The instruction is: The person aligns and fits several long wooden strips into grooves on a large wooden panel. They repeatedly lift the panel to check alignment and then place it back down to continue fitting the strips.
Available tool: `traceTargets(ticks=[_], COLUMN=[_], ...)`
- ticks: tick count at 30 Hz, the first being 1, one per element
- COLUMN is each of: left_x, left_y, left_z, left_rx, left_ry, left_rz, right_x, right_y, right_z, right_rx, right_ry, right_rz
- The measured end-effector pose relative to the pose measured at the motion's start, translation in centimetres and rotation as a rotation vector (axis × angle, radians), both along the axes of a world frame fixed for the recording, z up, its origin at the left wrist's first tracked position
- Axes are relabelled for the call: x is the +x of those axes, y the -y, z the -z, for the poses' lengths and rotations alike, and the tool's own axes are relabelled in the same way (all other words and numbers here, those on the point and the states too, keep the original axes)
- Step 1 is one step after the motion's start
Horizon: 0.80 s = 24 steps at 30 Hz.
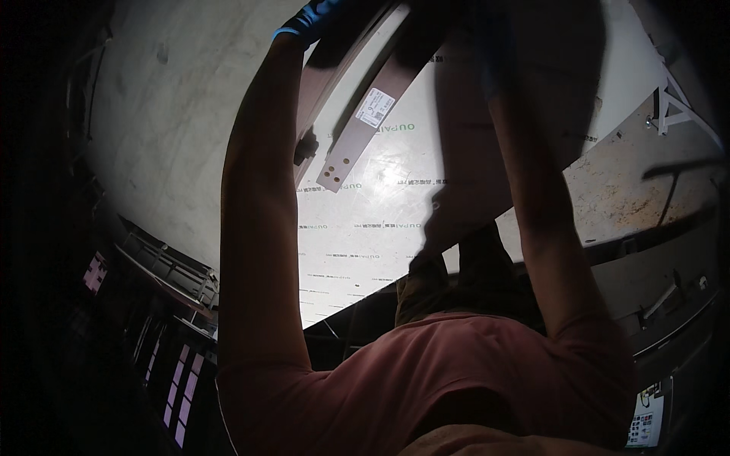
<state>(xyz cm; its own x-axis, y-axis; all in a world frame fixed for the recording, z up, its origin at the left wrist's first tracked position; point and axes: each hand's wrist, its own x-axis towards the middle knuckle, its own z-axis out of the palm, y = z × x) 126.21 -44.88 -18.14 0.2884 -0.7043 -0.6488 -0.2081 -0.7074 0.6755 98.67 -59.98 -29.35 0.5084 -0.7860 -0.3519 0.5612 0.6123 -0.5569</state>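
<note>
Both my arms reach away toward the upper edge of the view. My left hand (308,21), in a blue glove, is at the top beside a long brownish board (319,82); its fingers are cut off by the frame and darkness. My right hand (496,61), also gloved in blue, lies in deep shadow, so its grip cannot be made out. Between the arms, a narrow flat strip (346,148) with several round holes at its near end and a white label (376,106) rests slanted on a large white film-covered panel (365,243).
A pale concrete floor (167,99) spreads to the left. Metal framework (167,262) stands at the lower left. On the right are a white metal bracket (673,110) and a stained floor patch (623,190). My shadow darkens the panel's right part.
</note>
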Motion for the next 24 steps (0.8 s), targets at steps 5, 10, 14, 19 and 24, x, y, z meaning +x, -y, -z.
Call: traceTargets(ticks=[5, 10, 14, 19, 24], left_x=[-0.7, 1.4, -0.1, 0.4, -0.7], left_y=[1.4, -0.8, 1.0, -2.0, 4.2], left_z=[-1.4, 3.2, -0.1, 2.0, 0.6], left_rx=[0.042, -0.285, -0.018, -0.066, -0.107], left_ry=[0.014, 0.062, -0.136, 0.223, 0.345], left_rz=[0.027, 0.139, -0.01, -0.075, 0.22], right_x=[-4.0, 1.1, 6.3, 6.2, 2.9], right_y=[-8.7, -10.3, -9.8, -8.1, -4.7], right_z=[4.1, 0.0, -6.9, -8.3, 5.6], right_rx=[-0.824, -0.595, -0.4, -0.451, -0.958], right_ry=[-0.902, -0.452, -0.637, -0.977, -1.014], right_rz=[-0.313, -0.207, -0.207, -0.619, -0.443])
